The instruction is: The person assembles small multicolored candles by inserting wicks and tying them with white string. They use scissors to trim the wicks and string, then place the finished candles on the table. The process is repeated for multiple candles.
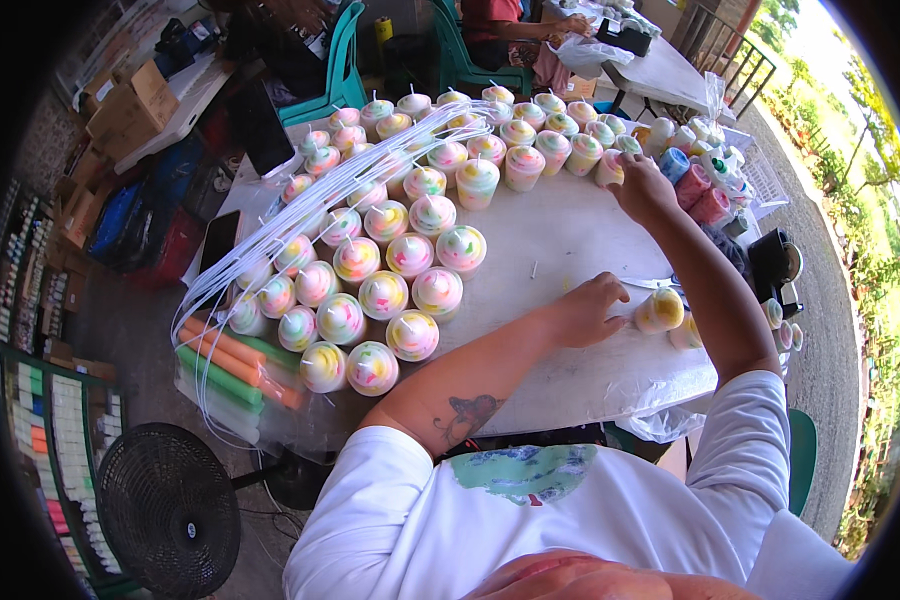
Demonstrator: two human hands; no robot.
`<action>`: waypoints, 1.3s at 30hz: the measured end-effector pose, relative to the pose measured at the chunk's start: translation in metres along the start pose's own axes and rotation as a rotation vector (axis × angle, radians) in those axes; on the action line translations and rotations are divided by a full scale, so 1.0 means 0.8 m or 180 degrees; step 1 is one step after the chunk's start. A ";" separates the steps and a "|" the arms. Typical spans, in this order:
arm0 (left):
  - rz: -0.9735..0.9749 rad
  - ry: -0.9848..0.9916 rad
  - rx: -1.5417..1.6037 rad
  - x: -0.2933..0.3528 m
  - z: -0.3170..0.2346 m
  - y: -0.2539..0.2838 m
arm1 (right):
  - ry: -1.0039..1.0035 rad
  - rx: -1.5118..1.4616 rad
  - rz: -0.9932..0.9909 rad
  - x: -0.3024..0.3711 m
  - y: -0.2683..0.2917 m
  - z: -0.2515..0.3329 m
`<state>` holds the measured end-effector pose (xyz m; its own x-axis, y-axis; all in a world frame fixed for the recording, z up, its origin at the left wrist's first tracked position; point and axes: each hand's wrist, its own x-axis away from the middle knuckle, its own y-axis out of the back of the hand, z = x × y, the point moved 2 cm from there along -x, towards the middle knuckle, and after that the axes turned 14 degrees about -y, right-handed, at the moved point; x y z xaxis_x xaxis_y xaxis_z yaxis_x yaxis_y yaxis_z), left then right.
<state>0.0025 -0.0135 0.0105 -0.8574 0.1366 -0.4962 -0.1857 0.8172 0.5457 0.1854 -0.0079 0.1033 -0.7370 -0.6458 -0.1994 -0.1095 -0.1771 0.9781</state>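
At the far right of the table my right hand (648, 188) has its fingers closed at the side of a pastel swirl-topped cup candle (608, 172). My left hand (592, 312) hovers low over the tabletop, empty, with its fingers apart. Just right of it stands a yellow-topped cup candle (660, 311); another yellowish one is partly behind my right forearm. A shiny metal tool (650, 283), perhaps scissors, lies beyond them. Many swirl-topped candles (461, 249) with white wicks fill the left and far sides. Long white cords (340, 178) drape across them in a bundle.
Bottles and colored jars (692, 186) crowd the right edge by a white basket (765, 185). Orange and green rolls (225, 345) lie at the left corner, above a black fan (168, 508). Another person (515, 30) sits across, near green chairs (340, 65).
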 end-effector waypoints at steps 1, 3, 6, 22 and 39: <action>0.0069 -0.0073 -0.0256 0.001 -0.005 -0.005 | 0.0472 -0.0388 0.0536 0.012 0.005 0.021; 0.0241 -0.0185 -0.0796 0.009 -0.016 -0.015 | 0.1114 -0.0903 0.1539 0.049 0.032 0.082; 0.1055 0.0023 -0.1567 0.015 -0.067 -0.010 | 0.1664 -0.1303 0.2332 0.092 0.034 0.145; -0.1042 0.1477 -0.2715 0.316 -0.251 0.152 | -0.0142 -0.1828 0.0640 0.070 -0.019 0.115; -0.1733 0.1216 -0.2830 0.292 -0.187 0.126 | 0.1748 -0.2447 0.1461 0.190 -0.014 0.190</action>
<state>-0.2885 0.0170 0.0510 -0.6197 -0.4251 -0.6597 -0.7294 0.0017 0.6841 -0.0266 0.0089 0.0710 -0.1757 -0.9844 -0.0068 0.6987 -0.1295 0.7036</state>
